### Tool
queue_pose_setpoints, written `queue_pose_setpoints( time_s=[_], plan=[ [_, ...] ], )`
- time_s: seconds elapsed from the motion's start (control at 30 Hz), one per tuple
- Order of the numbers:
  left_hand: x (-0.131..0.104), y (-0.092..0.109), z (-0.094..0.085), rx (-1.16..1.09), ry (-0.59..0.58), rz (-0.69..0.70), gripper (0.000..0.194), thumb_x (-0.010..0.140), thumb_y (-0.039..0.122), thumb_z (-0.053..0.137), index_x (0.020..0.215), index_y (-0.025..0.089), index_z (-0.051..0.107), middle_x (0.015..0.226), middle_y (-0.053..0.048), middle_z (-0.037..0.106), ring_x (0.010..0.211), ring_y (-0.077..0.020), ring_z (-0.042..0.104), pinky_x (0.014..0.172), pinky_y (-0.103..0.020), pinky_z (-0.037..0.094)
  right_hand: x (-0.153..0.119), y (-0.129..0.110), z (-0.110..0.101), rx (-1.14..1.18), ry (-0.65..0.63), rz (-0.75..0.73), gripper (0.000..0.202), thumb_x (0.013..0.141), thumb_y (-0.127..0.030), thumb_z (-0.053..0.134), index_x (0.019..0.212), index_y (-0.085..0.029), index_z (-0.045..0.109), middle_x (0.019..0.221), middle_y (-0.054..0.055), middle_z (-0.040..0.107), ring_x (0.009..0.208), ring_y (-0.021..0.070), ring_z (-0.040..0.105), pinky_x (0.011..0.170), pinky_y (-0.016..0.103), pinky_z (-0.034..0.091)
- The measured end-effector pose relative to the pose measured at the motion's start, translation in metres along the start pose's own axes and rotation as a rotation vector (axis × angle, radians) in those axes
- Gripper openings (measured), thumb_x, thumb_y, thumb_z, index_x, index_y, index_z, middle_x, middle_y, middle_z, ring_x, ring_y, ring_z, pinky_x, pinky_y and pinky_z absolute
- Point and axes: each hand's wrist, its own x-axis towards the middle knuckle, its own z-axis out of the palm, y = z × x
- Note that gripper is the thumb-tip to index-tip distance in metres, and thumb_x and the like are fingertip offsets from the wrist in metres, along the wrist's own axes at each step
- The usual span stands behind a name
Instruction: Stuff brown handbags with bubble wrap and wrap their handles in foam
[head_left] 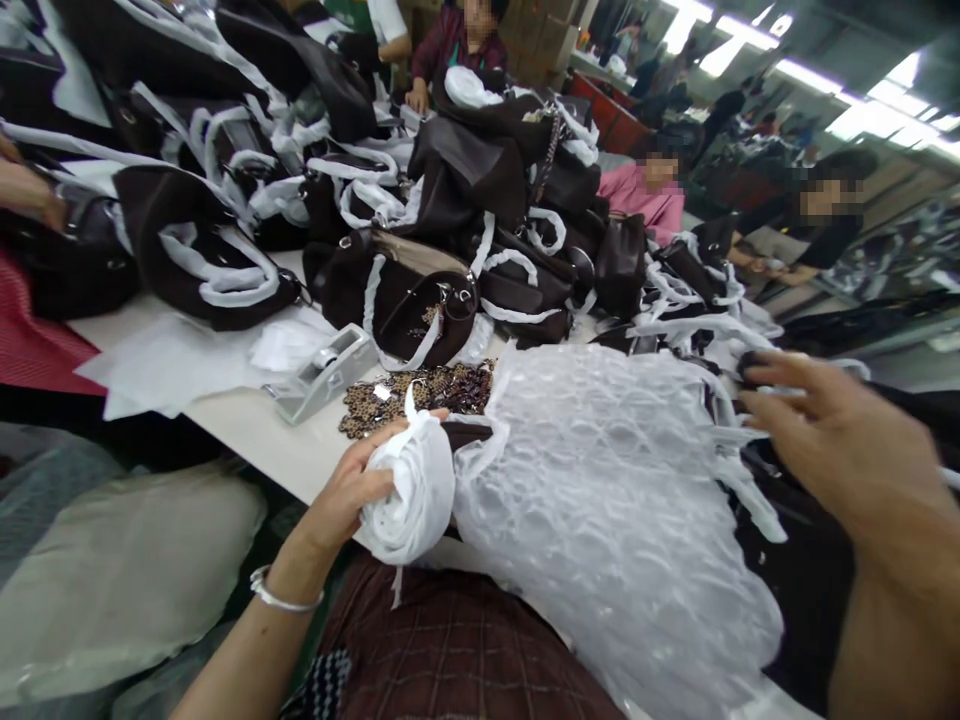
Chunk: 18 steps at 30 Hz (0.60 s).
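My left hand [356,485] is closed round a bundle of rolled white wrapping [412,490] at the centre, just above my lap. Beside the bundle, a large sheet of bubble wrap [600,480] lies over the table's front edge. At the right, my right hand [817,425] is raised over dark bags and white-wrapped straps; it is blurred, and a small dark thing shows at its fingertips. Behind the bundle lies a heap of brown chains [435,390], with a grey tape dispenser [330,370] to their left.
Dark bags with white-wrapped handles [427,310] are piled across the back of the table [247,425]. Thin white sheets [172,360] lie at the left. A person's arm [30,190] reaches in at the far left. Other people sit beyond the pile.
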Motion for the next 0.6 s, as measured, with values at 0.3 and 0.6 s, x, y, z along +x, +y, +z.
queue_pose_setpoints(
  time_s=[0.3,0.6],
  plan=[
    [0.009,0.006,-0.001,0.185,-0.202,-0.042,0.064,0.07,0.028,0.064,0.133,0.02,0.06,0.137,-0.007,0.058,0.112,-0.0304,0.055,0.102,-0.037,0.04,-0.03,-0.06,0.001,0.296,-0.629,-0.67,0.058,0.088,-0.019,0.055,0.143,-0.035,0.045,0.157,0.002,0.032,0.143,0.0277,0.032,0.115,0.053,0.033],
    [0.015,0.0,-0.008,0.101,-0.127,-0.151,0.063,0.07,0.029,0.063,0.132,0.015,0.059,0.112,-0.008,0.068,0.065,-0.0136,0.051,0.062,-0.022,0.044,-0.086,-0.084,0.028,0.368,-1.461,-0.623,0.018,0.081,-0.01,0.053,0.091,-0.017,0.066,0.082,0.002,0.069,0.07,0.0148,0.062,0.061,0.024,0.045]
  ],
)
